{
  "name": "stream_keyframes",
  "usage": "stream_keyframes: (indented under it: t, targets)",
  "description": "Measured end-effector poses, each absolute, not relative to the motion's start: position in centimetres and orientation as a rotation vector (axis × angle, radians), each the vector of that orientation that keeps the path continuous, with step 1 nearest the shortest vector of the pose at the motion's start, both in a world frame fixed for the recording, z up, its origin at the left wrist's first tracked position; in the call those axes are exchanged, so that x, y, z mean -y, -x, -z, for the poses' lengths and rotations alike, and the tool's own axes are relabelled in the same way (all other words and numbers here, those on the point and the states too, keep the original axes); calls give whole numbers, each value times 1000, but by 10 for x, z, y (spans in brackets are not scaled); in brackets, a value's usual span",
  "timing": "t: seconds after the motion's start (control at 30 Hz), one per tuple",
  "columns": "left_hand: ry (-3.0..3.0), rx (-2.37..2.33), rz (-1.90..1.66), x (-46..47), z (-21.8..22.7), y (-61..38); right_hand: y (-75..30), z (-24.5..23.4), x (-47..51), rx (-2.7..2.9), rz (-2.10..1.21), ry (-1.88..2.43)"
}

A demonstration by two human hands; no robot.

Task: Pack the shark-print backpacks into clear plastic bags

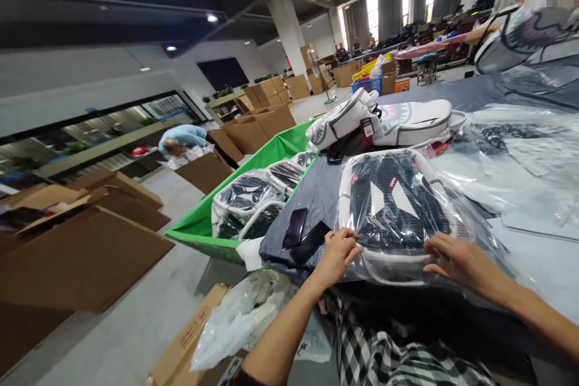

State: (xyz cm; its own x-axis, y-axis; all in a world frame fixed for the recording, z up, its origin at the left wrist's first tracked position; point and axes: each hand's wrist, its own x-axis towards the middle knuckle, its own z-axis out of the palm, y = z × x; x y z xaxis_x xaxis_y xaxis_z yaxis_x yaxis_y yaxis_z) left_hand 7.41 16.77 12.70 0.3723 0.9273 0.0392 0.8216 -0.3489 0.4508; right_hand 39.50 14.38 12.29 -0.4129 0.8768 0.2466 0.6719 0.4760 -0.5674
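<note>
You are working at the near edge of a white-and-black backpack [393,199], which is lying flat inside a clear, glossy plastic bag [473,229] on a table with a dark grey cover [294,193]. Your left hand [341,253] is resting at the near left corner, its fingers curling close together, while your right hand [452,259] is bending over the near right side with thumb and fingertips standing apart; whether either is pinching film, you cannot tell from here. You are probably doing best by drawing the loose plastic evenly from both sides, since film this thin is likely wrinkling or tearing under one-sided tugging. Two black smartphones [295,227] are lying just beside your left hand, so you are wise to be minding that wrist.
</note>
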Motion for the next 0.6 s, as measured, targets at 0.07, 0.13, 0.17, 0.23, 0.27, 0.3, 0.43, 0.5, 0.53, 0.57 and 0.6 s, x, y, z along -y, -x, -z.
stream_keyframes:
  t: [0.07,0.13,0.17,0.23,0.27,0.3,0.43,0.5,0.53,0.57,0.6]
  targets:
    - [-2279,-1490,-405,-170,-123,-75,-416,-116,-112,1916,-506,1269]
    - [-2314,-1451,-404,-173,-118,-69,-450,-108,-79,1602,-394,1465]
    - [-2323,-1425,-399,-177,-115,-65,-474,-105,-64,1444,-305,1595]
    - [-2336,-1365,-393,-189,-106,-53,-530,-104,-34,1145,-110,1878]
    - [-2342,-1336,-390,-196,-101,-48,-560,-107,-18,1006,-16,2023]
    - [-2348,-1308,-386,-203,-96,-44,-589,-112,-4,879,69,2157]
    - [-2367,-1308,-432,-213,-82,-36,-677,-137,29,605,157,2442]
    - [-2372,-1352,-482,-213,-76,-35,-699,-141,26,626,53,2436]
    - [-2376,-1368,-502,-213,-74,-35,-706,-141,22,650,2,2425]
    - [-2381,-1373,-507,-213,-71,-34,-711,-139,18,672,-34,2413]
    - [-2388,-1371,-506,-213,-70,-34,-715,-136,13,691,-51,2405]
